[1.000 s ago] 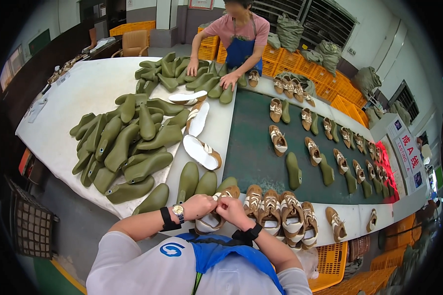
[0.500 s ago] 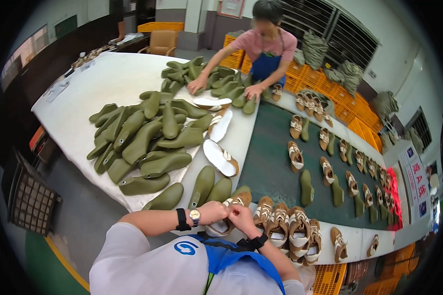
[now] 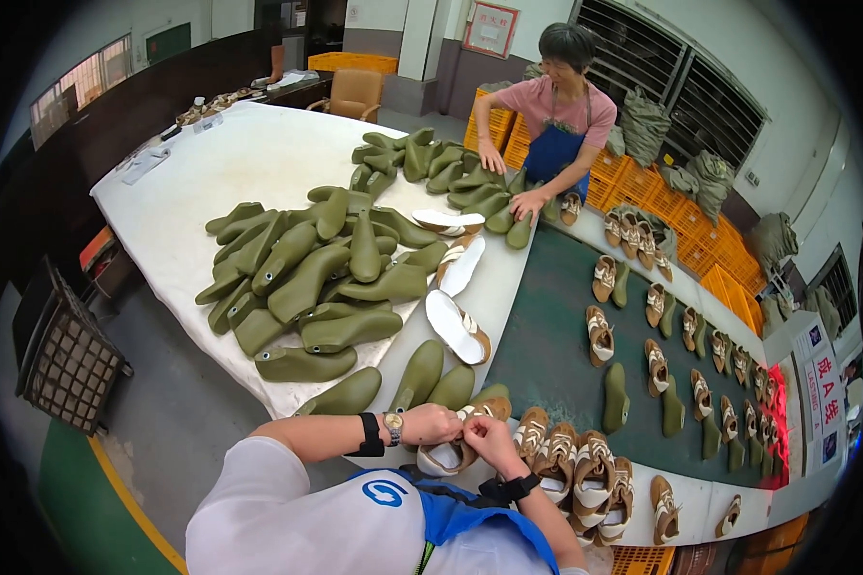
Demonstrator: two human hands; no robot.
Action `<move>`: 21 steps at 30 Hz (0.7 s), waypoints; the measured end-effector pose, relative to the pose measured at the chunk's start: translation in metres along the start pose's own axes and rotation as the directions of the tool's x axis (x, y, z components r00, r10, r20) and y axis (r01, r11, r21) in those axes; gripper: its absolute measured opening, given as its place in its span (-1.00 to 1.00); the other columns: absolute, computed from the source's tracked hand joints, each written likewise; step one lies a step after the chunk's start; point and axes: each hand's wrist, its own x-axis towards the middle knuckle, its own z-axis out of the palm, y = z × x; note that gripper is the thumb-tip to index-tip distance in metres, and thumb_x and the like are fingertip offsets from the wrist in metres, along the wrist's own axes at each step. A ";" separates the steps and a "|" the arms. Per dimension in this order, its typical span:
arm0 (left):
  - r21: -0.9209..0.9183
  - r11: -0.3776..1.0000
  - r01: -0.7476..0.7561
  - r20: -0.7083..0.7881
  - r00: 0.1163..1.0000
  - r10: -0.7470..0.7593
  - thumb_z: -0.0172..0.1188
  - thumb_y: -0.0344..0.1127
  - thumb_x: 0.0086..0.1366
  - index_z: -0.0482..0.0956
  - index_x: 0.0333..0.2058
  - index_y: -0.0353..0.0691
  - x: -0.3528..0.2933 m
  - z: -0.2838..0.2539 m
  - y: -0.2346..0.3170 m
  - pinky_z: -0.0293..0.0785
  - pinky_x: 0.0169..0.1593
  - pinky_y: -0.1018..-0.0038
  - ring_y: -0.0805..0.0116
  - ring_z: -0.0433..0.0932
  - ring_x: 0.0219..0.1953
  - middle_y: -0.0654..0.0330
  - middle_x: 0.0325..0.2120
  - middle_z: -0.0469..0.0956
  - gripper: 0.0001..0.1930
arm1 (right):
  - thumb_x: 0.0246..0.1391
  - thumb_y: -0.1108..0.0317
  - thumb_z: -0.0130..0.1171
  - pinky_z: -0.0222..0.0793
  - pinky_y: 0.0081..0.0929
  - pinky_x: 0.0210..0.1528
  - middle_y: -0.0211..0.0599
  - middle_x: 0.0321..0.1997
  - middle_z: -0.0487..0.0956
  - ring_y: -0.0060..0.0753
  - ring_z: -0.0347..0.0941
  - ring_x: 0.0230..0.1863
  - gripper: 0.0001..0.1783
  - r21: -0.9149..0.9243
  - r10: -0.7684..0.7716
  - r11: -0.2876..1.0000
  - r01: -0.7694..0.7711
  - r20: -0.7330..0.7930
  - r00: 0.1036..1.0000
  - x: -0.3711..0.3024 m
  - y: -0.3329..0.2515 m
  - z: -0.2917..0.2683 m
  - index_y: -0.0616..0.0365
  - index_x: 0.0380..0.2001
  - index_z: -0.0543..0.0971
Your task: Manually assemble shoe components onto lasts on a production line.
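A brown-and-white sneaker (image 3: pixel 443 460) stands at the table's near edge, close against my body. Over its laces my left hand (image 3: pixel 433 424) and my right hand (image 3: pixel 491 444) meet with fingertips pinched. Both appear to grip the shoelace, though the lace itself is too small to make out well. To the right several matching sneakers (image 3: pixel 556 450) are packed side by side. Left of my hands, green shoe lasts (image 3: pixel 419 376) lie on the white surface. Beyond them a sneaker with its white sole up (image 3: pixel 456 327) rests on its side.
A big pile of green lasts (image 3: pixel 302 278) covers part of the white table (image 3: pixel 163 230). Sneakers and lasts stand in rows on a dark green belt (image 3: pixel 556 316). Across the table a co-worker (image 3: pixel 571 115) handles lasts. Orange crates (image 3: pixel 662 201) line the wall; a black cart (image 3: pixel 72 364) stands left.
My view has shifted, so the scene sits further right and lower. My hands stay at the sneaker's laces. The co-worker's arm has drawn back from the far lasts toward the body.
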 end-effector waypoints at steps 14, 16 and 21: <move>-0.050 0.997 0.051 0.030 0.998 -0.050 0.10 -0.29 0.22 0.44 -0.44 -0.24 -0.005 0.005 -0.001 0.47 -0.44 0.26 0.08 0.51 -0.51 0.07 -0.56 0.47 -0.85 | -0.10 0.40 0.22 0.39 -0.56 -0.44 -0.30 -0.61 0.55 -0.58 0.44 -0.56 -0.87 0.027 0.049 0.998 -0.050 0.015 0.999 0.004 0.015 0.004 0.28 -0.52 0.57; -0.040 0.981 0.188 0.127 0.975 -0.181 0.08 -0.31 0.20 0.43 -0.44 -0.26 0.002 -0.010 0.012 0.48 -0.41 0.25 0.07 0.53 -0.48 0.05 -0.54 0.49 -0.86 | -0.10 0.39 0.21 0.40 -0.54 -0.43 -0.29 -0.60 0.55 -0.56 0.45 -0.56 -0.86 0.039 0.076 0.996 -0.077 0.014 0.997 0.002 0.017 0.007 0.28 -0.52 0.57; 0.018 0.996 0.088 0.187 0.978 -0.090 0.07 -0.32 0.15 0.42 -0.46 -0.27 0.002 -0.008 0.008 0.48 -0.40 0.22 0.06 0.54 -0.44 0.03 -0.52 0.51 -0.86 | -0.11 0.40 0.21 0.40 -0.54 -0.44 -0.28 -0.61 0.55 -0.55 0.45 -0.56 -0.86 0.013 0.072 0.997 -0.072 -0.048 0.996 -0.001 0.010 0.011 0.28 -0.54 0.55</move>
